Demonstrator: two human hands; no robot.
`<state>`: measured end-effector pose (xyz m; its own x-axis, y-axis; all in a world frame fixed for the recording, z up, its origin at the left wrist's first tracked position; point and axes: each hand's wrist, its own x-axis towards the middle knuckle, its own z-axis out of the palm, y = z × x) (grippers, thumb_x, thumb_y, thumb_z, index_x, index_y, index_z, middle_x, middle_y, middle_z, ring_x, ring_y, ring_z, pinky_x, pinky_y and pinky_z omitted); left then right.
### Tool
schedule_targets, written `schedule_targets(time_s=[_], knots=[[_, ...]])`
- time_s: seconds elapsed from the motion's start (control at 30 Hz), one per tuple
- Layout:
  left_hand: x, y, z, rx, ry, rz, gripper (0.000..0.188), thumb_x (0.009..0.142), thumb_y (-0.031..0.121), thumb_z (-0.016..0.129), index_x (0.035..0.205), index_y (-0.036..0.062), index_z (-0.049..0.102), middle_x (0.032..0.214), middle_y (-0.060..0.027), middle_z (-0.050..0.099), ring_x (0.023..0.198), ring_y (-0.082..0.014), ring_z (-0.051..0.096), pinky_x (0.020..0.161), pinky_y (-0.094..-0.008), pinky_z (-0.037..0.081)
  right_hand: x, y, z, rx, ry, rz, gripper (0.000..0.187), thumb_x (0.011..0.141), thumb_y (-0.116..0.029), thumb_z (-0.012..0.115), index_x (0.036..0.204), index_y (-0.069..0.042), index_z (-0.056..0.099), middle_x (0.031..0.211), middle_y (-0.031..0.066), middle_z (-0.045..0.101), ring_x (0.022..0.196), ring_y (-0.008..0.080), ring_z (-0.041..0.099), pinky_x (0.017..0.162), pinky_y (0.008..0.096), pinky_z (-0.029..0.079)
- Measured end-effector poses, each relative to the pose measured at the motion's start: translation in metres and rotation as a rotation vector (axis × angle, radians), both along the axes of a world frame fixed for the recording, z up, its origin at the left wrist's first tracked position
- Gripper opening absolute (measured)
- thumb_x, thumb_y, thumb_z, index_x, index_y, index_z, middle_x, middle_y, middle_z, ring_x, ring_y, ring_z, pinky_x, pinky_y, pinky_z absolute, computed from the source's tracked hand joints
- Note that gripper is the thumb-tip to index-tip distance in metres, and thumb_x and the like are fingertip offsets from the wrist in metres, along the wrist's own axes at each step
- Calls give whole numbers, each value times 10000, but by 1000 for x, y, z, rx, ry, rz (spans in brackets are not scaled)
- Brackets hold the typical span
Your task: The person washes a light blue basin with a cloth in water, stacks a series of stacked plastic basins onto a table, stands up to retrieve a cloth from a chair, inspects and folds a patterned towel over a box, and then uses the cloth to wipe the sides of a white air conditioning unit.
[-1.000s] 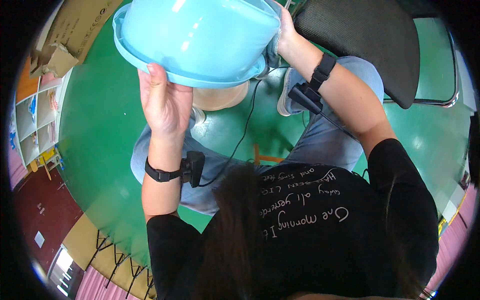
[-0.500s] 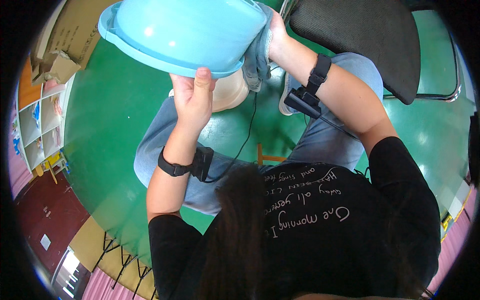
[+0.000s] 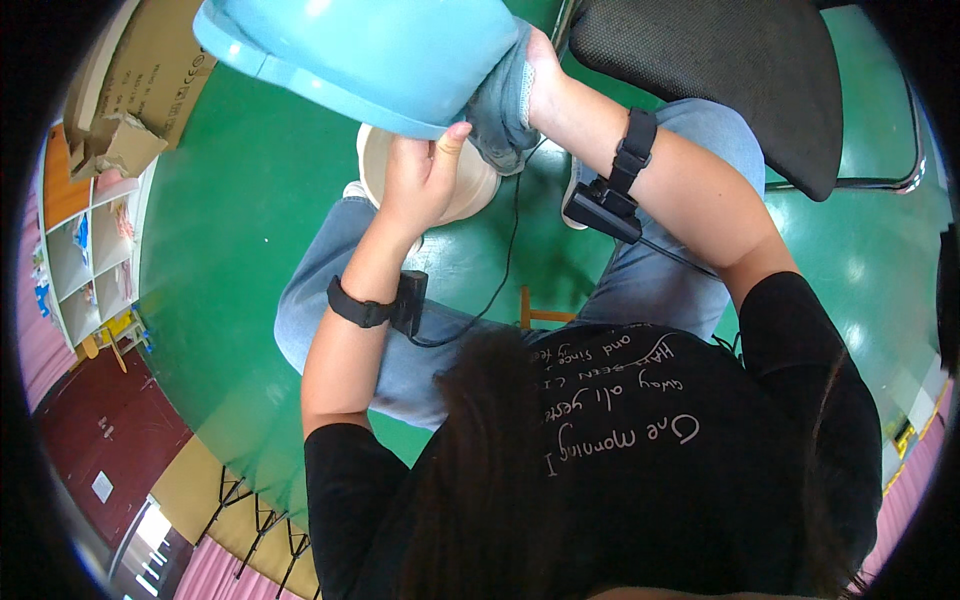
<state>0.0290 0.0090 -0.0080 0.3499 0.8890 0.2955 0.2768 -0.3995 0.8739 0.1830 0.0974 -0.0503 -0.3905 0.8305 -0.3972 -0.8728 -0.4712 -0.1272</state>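
The left hand grips the lower rim of a light blue basin, thumb up against its outer wall and fingers curled under the edge. The right hand is closed on a grey-blue cloth and presses it against the basin's side; its fingers are hidden behind the cloth and basin. The basin is held up and tilted in front of the person, above the knees, at the top of the view. Just below it, behind the left hand, sits a cream bowl on the green floor. Both wrists carry black bands with small black boxes, and a thin black cable runs between them across the jeans. A black mesh chair stands to the right, near the right forearm. Cardboard boxes and a white shelf lie at the far left.
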Motion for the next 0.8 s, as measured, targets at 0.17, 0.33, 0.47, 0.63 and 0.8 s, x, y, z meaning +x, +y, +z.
schedule_targets(time_s=[0.17,0.33,0.47,0.63,0.8], knots=[[-7,13,-5,18,43,45,393,971,122,547,1296,-58,420,1246,-165,558,1134,-229,531,990,-351,396,-4,-16,37,-42,-104,26,529,989,-343,225,1313,-34,508,1351,172,522,1219,334,498,1093,503,321],[-5,23,0,-100,-226,83,442,973,110,533,1352,-39,361,1285,-151,529,1181,-222,512,1017,-340,381,-1,-6,22,-22,-101,17,563,991,-361,169,1307,-23,490,1331,218,512,1177,385,505,1053,551,345],[-18,24,7,-203,-340,109,467,975,98,532,1372,-27,321,1319,-147,493,1209,-204,481,1033,-331,368,-5,-14,25,-52,-314,135,581,992,-368,139,1307,-13,475,1299,233,522,1134,408,518,1007,565,386],[-6,11,15,-116,-295,205,438,997,191,513,1346,-22,354,1271,-124,504,1148,-179,492,1003,-323,382,-6,-17,20,-14,-446,149,551,1002,-334,155,1302,1,473,1276,214,544,1118,366,551,987,531,423],[-15,3,20,13,-176,257,420,1005,268,508,1309,-9,424,1154,-66,539,1040,-125,488,931,-283,405,-16,-31,40,124,-534,212,506,1011,-281,193,1322,18,458,1282,191,554,1159,301,560,1006,465,437]])
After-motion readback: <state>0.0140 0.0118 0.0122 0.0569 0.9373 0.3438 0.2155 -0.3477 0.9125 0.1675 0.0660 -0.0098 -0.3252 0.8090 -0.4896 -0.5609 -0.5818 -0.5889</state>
